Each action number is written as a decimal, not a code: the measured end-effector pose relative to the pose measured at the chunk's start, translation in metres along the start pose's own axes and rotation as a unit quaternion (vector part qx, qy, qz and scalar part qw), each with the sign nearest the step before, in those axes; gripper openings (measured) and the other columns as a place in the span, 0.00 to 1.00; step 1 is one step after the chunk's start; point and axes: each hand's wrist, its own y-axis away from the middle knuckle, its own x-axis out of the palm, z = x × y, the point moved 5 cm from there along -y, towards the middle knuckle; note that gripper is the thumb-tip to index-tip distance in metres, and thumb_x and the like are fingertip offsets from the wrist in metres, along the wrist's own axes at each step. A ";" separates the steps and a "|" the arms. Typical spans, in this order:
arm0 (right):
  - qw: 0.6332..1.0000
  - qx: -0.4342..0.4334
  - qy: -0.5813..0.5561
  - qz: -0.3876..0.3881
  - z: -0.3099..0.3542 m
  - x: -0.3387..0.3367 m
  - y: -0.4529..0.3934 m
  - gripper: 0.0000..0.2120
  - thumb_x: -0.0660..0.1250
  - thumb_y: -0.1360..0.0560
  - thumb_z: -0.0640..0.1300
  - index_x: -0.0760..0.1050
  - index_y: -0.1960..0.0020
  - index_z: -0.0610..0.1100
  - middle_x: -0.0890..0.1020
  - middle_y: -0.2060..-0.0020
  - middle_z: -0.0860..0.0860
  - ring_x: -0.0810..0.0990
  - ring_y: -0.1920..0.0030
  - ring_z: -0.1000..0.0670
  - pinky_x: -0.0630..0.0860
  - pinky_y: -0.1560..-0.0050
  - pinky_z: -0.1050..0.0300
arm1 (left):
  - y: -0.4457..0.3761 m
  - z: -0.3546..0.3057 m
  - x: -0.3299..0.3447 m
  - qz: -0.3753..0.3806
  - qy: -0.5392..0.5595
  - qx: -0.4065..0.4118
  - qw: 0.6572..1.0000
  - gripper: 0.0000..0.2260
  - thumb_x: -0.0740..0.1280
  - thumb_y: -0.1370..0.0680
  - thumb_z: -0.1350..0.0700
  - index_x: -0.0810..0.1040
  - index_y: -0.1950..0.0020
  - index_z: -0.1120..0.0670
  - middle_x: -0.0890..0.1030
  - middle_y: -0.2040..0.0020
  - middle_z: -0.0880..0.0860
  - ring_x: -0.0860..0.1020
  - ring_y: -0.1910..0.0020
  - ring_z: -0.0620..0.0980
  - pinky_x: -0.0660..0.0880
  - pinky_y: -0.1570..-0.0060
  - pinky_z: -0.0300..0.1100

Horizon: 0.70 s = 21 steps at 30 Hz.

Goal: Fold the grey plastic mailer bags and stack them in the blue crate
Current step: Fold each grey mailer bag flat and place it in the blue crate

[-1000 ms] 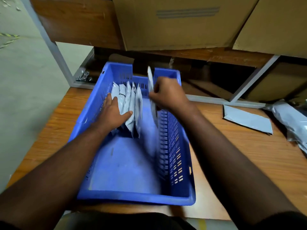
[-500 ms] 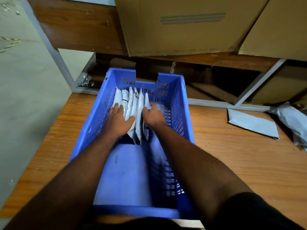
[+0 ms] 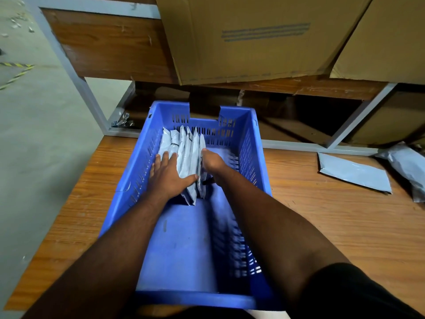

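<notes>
Inside the blue crate (image 3: 250,143) on the tabletop (image 3: 322,215), a left hand (image 3: 167,176) lies flat, fingers spread, on folded grey mailer bags (image 3: 187,157) standing on edge against the crate's far-left wall. The right hand (image 3: 212,161) presses the row's right side; its fingers are hidden. Thin, slick and floppy, the bags likely need squeezing from both sides. An unfolded mailer (image 3: 354,172) lies right of the crate.
</notes>
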 end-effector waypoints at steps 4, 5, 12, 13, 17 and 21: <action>0.998 -0.060 0.019 -0.021 0.003 -0.002 -0.003 0.25 0.58 0.15 0.49 0.62 0.18 0.48 0.71 0.24 0.47 0.74 0.28 0.42 0.72 0.27 0.43 | 0.000 -0.006 -0.006 -0.002 0.055 -0.011 0.998 0.48 0.68 0.29 0.27 0.54 0.16 0.46 0.49 0.15 0.50 0.43 0.17 0.54 0.46 0.20 0.56; 0.997 -0.071 0.011 -0.030 0.003 -0.004 -0.004 0.26 0.60 0.15 0.49 0.62 0.18 0.47 0.71 0.23 0.46 0.74 0.28 0.42 0.70 0.26 0.46 | 0.001 -0.006 -0.006 0.001 0.051 -0.012 0.999 0.50 0.69 0.30 0.26 0.53 0.16 0.46 0.48 0.15 0.50 0.43 0.17 0.54 0.46 0.20 0.56; 0.997 -0.062 0.009 -0.035 0.011 -0.009 0.005 0.19 0.59 0.14 0.51 0.72 0.26 0.45 0.76 0.30 0.46 0.74 0.32 0.47 0.68 0.30 0.52 | 0.004 -0.007 0.002 0.009 -0.004 -0.007 1.000 0.52 0.68 0.29 0.27 0.47 0.16 0.47 0.43 0.15 0.52 0.38 0.17 0.55 0.41 0.21 0.56; 0.997 -0.064 0.028 -0.035 0.009 -0.007 0.002 0.17 0.55 0.14 0.51 0.73 0.30 0.46 0.76 0.34 0.46 0.72 0.37 0.49 0.68 0.34 0.53 | 0.005 -0.008 0.001 0.010 -0.004 -0.006 1.000 0.51 0.68 0.29 0.27 0.47 0.16 0.47 0.43 0.15 0.52 0.37 0.17 0.55 0.41 0.21 0.56; 0.996 -0.057 0.043 -0.050 0.014 -0.005 0.015 0.21 0.52 0.14 0.50 0.69 0.26 0.41 0.74 0.27 0.42 0.72 0.37 0.47 0.69 0.32 0.51 | 0.006 -0.009 0.001 0.011 -0.001 -0.004 1.000 0.50 0.66 0.28 0.26 0.47 0.16 0.48 0.43 0.15 0.52 0.38 0.17 0.56 0.42 0.21 0.56; 0.988 -0.077 0.122 -0.058 0.026 -0.018 0.033 0.26 0.55 0.14 0.51 0.63 0.21 0.36 0.69 0.24 0.40 0.69 0.25 0.39 0.68 0.30 0.51 | 0.007 -0.014 -0.007 -0.011 0.021 0.000 1.000 0.46 0.64 0.26 0.28 0.52 0.16 0.48 0.50 0.15 0.51 0.44 0.17 0.59 0.45 0.20 0.56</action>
